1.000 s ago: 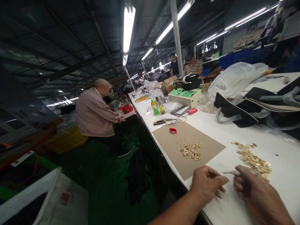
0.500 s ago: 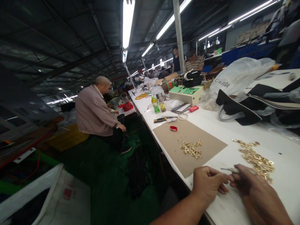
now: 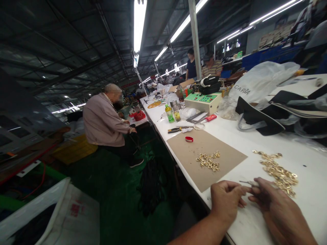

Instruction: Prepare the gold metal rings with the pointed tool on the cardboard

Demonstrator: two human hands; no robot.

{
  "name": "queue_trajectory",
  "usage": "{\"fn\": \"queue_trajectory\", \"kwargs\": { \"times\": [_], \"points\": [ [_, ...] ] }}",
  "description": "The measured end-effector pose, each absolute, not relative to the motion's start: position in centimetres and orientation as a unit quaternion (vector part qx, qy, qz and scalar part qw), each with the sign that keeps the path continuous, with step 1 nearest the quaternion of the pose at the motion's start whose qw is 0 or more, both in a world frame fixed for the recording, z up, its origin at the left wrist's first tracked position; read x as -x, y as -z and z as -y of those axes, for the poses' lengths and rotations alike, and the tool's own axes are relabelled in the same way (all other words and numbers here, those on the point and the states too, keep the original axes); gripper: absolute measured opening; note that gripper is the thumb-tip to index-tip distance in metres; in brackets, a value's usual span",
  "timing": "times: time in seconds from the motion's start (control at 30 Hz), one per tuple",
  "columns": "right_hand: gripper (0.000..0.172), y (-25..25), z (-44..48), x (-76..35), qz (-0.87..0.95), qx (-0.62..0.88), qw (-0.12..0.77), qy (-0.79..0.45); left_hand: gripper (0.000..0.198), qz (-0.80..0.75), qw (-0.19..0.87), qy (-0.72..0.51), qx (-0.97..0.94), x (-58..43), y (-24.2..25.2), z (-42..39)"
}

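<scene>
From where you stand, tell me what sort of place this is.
Probably a factory workshop: overhead fluorescent tubes, a long white worktable, and piles of small gold-coloured metal pieces on it.

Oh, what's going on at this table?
A person's right hand holds a slim pointed tool, with the left hand close by; anything pinched there is too small to make out. One heap of gold-coloured pieces lies on a brown sheet, a second heap on the white table just beyond the right hand.
</scene>
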State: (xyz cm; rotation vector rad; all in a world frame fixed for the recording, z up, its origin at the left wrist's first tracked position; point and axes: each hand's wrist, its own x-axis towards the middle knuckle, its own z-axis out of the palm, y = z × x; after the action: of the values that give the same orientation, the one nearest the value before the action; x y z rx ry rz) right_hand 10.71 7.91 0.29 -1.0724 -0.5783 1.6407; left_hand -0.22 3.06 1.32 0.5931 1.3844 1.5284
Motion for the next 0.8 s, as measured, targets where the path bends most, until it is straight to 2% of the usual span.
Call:
{"fn": "queue_trajectory", "kwargs": {
  "times": [0.2, 0.33, 0.5, 0.67, 0.8],
  "points": [
    [0.043, -0.6, -8.1, -10.8, 0.224, 0.446, 0.521, -0.693, 0.039, -0.568, 0.465, -0.627, -0.263, 0.2, -1.4, -2.7],
    [0.045, -0.5, -8.3, -10.8, 0.222, 0.447, 0.515, -0.697, 0.051, -0.577, 0.473, -0.614, -0.258, 0.7, -0.8, -3.1],
    [0.048, -0.4, -8.1, -10.7, 0.24, 0.431, 0.518, -0.699, 0.063, -0.553, 0.532, -0.56, -0.312, 1.4, -1.6, -3.2],
    [0.05, -1.6, -8.2, -11.1, 0.289, 0.412, 0.552, -0.665, 0.051, -0.587, 0.475, -0.563, -0.335, 1.3, -2.6, -3.1],
    [0.044, -2.2, -9.1, -11.9, 0.367, 0.406, 0.575, -0.608, 0.041, -0.582, 0.478, -0.572, -0.324, 1.5, -1.4, -3.9]
  ]
}}
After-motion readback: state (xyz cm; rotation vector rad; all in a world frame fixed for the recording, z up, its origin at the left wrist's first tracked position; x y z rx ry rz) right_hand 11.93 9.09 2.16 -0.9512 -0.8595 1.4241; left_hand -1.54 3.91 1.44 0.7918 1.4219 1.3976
